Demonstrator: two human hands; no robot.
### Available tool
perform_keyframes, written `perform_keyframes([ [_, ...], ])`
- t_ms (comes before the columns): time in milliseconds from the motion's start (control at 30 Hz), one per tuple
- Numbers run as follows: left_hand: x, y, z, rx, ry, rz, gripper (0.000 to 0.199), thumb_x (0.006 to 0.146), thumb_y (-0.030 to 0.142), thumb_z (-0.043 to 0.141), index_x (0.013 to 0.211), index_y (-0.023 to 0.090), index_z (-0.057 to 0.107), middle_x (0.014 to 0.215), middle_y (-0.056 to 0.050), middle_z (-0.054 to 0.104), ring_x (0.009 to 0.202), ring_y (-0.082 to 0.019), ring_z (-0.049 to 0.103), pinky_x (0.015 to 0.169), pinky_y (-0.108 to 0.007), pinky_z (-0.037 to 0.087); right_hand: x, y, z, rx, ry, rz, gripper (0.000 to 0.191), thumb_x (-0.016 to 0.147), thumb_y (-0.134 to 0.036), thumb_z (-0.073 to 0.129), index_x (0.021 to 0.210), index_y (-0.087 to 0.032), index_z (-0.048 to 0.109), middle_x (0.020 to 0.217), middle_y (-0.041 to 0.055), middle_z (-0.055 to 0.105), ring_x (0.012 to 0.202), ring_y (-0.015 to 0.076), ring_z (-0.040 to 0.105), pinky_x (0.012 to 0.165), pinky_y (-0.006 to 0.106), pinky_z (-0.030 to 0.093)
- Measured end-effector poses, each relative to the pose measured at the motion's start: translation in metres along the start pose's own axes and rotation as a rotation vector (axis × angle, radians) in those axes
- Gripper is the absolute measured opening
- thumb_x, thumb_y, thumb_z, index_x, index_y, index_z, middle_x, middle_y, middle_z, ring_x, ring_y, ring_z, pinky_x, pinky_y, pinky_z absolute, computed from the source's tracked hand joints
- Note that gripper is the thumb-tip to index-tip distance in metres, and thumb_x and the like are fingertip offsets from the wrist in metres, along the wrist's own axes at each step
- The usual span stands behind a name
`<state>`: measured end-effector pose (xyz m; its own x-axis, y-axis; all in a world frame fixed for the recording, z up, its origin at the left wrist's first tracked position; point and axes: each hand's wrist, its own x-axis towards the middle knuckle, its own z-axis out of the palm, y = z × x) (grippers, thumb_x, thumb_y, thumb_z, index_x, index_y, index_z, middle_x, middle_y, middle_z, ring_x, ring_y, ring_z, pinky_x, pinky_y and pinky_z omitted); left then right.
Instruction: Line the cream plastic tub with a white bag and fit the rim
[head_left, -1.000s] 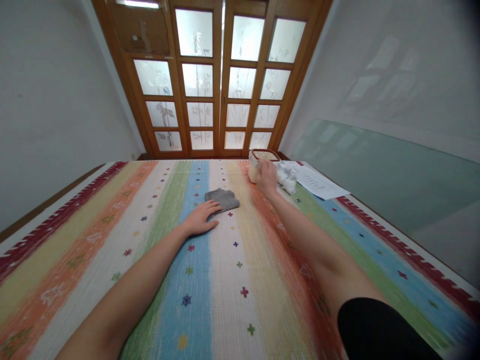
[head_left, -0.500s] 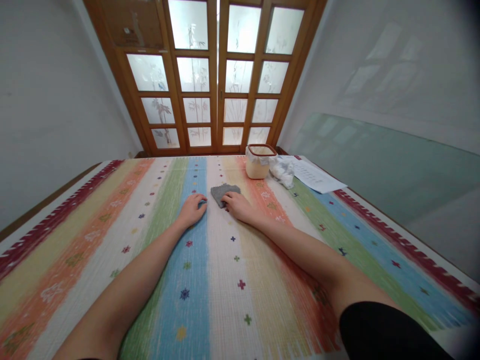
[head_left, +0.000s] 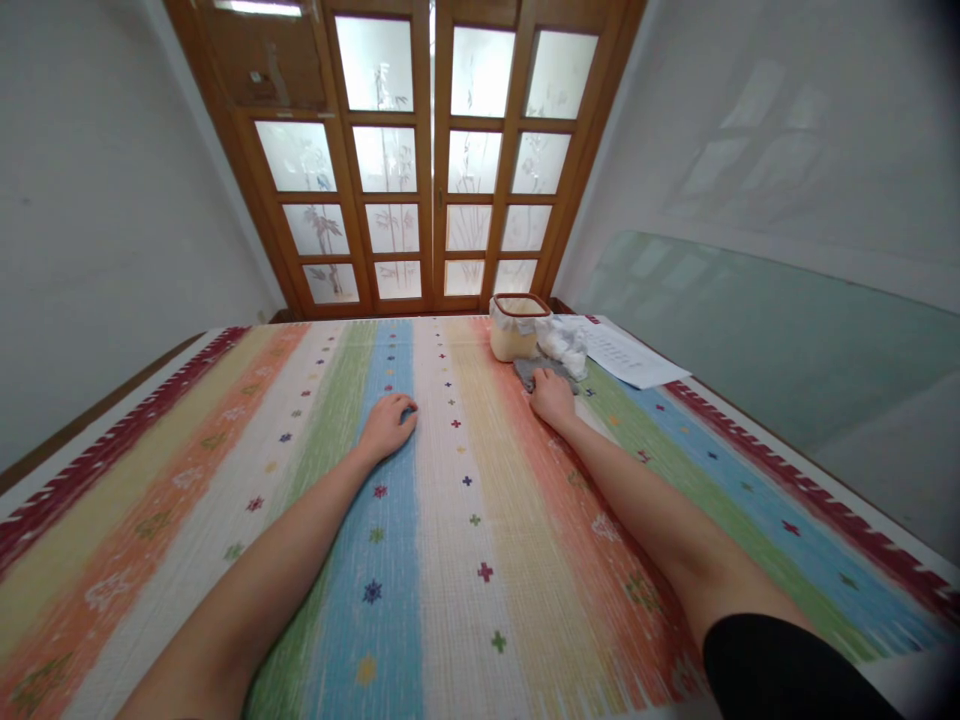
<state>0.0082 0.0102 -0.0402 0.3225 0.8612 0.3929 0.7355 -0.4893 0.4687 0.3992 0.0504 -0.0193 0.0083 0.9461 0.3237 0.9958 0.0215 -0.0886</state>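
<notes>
My right hand (head_left: 553, 400) grips a grey cloth (head_left: 528, 372) by its near edge, and the cloth spreads out beyond the fingers. It lies just in front of a cream bin with a brown rim (head_left: 512, 343) and a crumpled white plastic bag (head_left: 564, 345). My left hand (head_left: 387, 428) rests on the blue stripe of the striped tablecloth (head_left: 442, 520), fingers loosely curled with the thumb apart and nothing visible in them.
A printed sheet of paper (head_left: 637, 362) lies to the right of the bag. Behind the table stand wooden doors with glass panes (head_left: 480, 160). A pale green panel (head_left: 750, 310) runs along the right wall.
My right hand has moved the grey cloth from the middle of the table rightward, up to the bin and bag. My left hand has stayed nearly in place. The view has tilted slightly.
</notes>
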Motion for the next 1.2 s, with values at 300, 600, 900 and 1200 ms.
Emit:
perform_keyframes([
  [300,0.018,-0.028,-0.005,-0.042,-0.016,-0.031,0.023,0.092,0.031,0.054,0.106,0.023,0.07,0.114,-0.007,0.072,0.114,-0.026,0.065,0.109,-0.046,0.048,-0.006,-0.095,0.013,0.403,0.022,-0.492,0.037,0.103,-0.032,0.046,0.134,-0.016,0.06,0.146,0.016,0.057,0.136,0.0261,0.052,0.117,0.04,0.039],
  [600,0.023,-0.037,-0.01,0.126,-0.103,0.007,0.038,0.095,0.038,0.055,0.126,0.02,0.068,0.144,-0.01,0.063,0.137,-0.025,0.055,0.123,-0.041,0.037,-0.008,-0.166,0.029,0.24,-0.264,-0.608,0.065,0.105,-0.061,0.037,0.158,-0.023,0.043,0.167,0.017,0.037,0.156,0.0339,0.032,0.125,0.058,0.023],
  [900,0.009,-0.022,-0.01,0.32,-0.267,0.042,0.068,0.103,0.065,0.033,0.155,0.023,0.049,0.167,-0.009,0.04,0.154,-0.029,0.036,0.128,-0.046,0.023,-0.007,-0.157,0.036,0.331,-0.2,-0.698,0.064,0.107,-0.049,0.034,0.156,-0.009,0.045,0.163,0.0193,0.043,0.153,0.0284,0.04,0.126,0.044,0.03],
  [1200,0.005,-0.017,-0.011,0.357,-0.278,0.025,0.071,0.1,0.067,0.04,0.158,0.026,0.045,0.169,-0.009,0.036,0.157,-0.033,0.029,0.129,-0.053,0.02,-0.015,-0.159,0.032,0.256,-0.251,-0.672,0.076,0.104,-0.065,0.033,0.16,-0.014,0.041,0.168,0.0177,0.035,0.157,0.0326,0.032,0.128,0.051,0.025],
])
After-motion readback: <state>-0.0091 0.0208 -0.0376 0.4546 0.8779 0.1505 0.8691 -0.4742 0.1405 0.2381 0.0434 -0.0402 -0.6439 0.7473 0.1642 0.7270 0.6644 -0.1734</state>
